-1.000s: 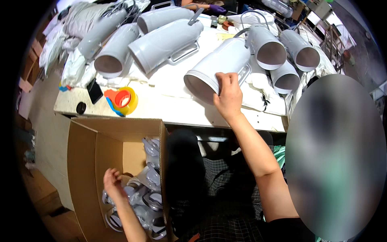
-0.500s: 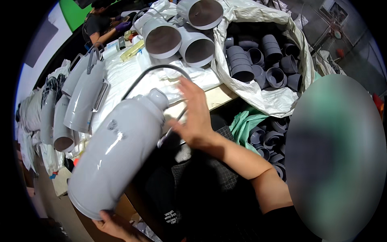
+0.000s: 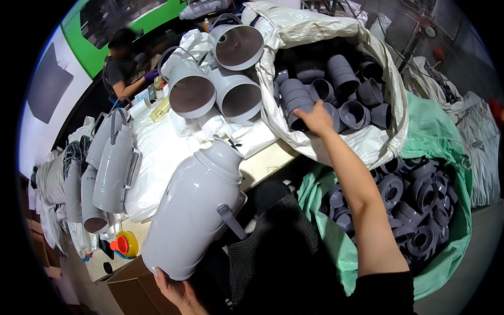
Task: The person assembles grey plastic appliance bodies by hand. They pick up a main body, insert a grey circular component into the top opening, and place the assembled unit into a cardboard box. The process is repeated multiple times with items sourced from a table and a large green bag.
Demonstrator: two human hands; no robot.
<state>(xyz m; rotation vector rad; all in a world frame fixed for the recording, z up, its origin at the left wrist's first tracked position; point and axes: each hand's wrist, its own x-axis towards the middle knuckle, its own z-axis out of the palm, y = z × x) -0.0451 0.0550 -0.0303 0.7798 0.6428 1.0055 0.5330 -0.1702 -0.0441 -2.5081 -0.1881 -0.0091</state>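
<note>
A light grey vacuum-flask casing [image 3: 191, 205] leans at a slant in front of me, its narrow neck up and to the right. My left hand [image 3: 178, 292] holds it by the base, fingers partly hidden beneath. Its carrying handle [image 3: 231, 221] hangs down on the right side. My right hand [image 3: 319, 119] is stretched into a white woven sack [image 3: 357, 140], its fingers apart over a stack of dark grey plastic cups [image 3: 295, 97]. The fingertips are at the stack's near end; whether they grip it I cannot tell. More loose grey cups [image 3: 353, 114] lie around the hand.
Three grey casings [image 3: 192, 89] lie at the table's back, wide ends facing me. Several more [image 3: 113, 170] stand at the left. A green sack [image 3: 457, 231] of dark grey ring-shaped parts [image 3: 420, 197] is at the right. A yellow tape roll [image 3: 126, 244] sits left. Another person [image 3: 123, 65] works behind.
My right hand has moved from beside the casing's neck to the cups in the white sack. The casing's handle has dropped from above the neck to its right side. My view has shifted.
</note>
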